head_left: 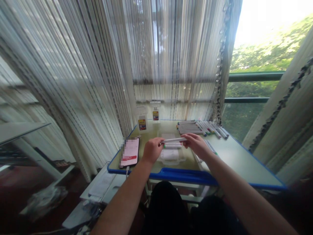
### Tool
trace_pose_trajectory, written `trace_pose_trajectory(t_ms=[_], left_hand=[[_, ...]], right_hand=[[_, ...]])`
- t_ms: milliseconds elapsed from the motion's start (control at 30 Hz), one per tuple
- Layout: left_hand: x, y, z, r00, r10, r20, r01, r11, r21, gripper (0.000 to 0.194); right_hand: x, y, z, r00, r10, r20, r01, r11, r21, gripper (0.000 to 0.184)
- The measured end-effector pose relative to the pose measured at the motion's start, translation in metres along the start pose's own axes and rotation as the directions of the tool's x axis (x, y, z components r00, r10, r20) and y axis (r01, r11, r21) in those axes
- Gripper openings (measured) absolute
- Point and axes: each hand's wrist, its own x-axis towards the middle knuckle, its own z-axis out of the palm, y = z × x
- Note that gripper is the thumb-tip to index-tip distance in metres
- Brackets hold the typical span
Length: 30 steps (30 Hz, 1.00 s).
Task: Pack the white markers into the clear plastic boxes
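A white marker pen [173, 140] is stretched crosswise between both hands, above the desk. My left hand [153, 149] pinches its left end, and my right hand [195, 143] grips the right end. Just below it, a few more white markers [173, 145] with green and pink ends rest on a clear plastic case [170, 156]. The case's outline is faint and partly hidden by the hands. To the right of my right hand lies another loose marker [211, 147] with a green end.
Several white markers [189, 127] lie in rows at the back right of the blue-edged desk [244, 163]. Two clear containers with labels, one in front [142, 122] and one behind [156, 114], stand at the back left. A phone [130, 151] with a cable is on the left.
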Motion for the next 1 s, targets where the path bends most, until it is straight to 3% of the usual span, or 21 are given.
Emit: trace_pose_trajectory(t_ms=[133, 400, 533, 600, 733, 867, 1000], left_hand=[[0.000, 0.002, -0.001, 1.000, -0.011, -0.012, 0.010, 0.999, -0.034, 0.018], [0.000, 0.001, 0.000, 0.998, 0.060, -0.008, -0.060, 0.995, -0.081, 0.016], [0.001, -0.003, -0.001, 0.998, 0.064, -0.003, -0.064, 0.992, -0.106, 0.018], [0.002, -0.006, -0.001, 0.998, 0.062, -0.009, -0.062, 0.992, -0.110, 0.018], [0.003, -0.011, -0.003, 0.998, 0.061, 0.020, -0.059, 0.994, -0.089, 0.019], [0.002, -0.013, -0.004, 0.996, 0.040, 0.080, -0.036, 0.998, -0.049, 0.014], [0.001, -0.016, -0.003, 0.981, 0.016, 0.195, -0.009, 0.999, -0.036, 0.018]], right_hand=[[0.002, 0.003, -0.002, 0.998, -0.042, -0.046, 0.038, 0.996, -0.079, 0.034], [0.004, 0.004, -0.006, 0.994, -0.085, -0.063, 0.081, 0.994, -0.072, 0.035], [0.000, -0.001, -0.005, 0.992, -0.113, -0.052, 0.097, 0.964, -0.246, 0.035], [-0.001, 0.000, -0.006, 0.986, -0.162, -0.025, 0.137, 0.898, -0.418, 0.032], [-0.001, 0.006, -0.009, 0.964, -0.263, 0.046, 0.214, 0.659, -0.721, 0.024], [-0.001, 0.010, -0.011, 0.954, -0.252, 0.163, 0.270, 0.489, -0.829, 0.022], [0.000, 0.012, -0.012, 0.943, -0.223, 0.246, 0.317, 0.384, -0.867, 0.019]])
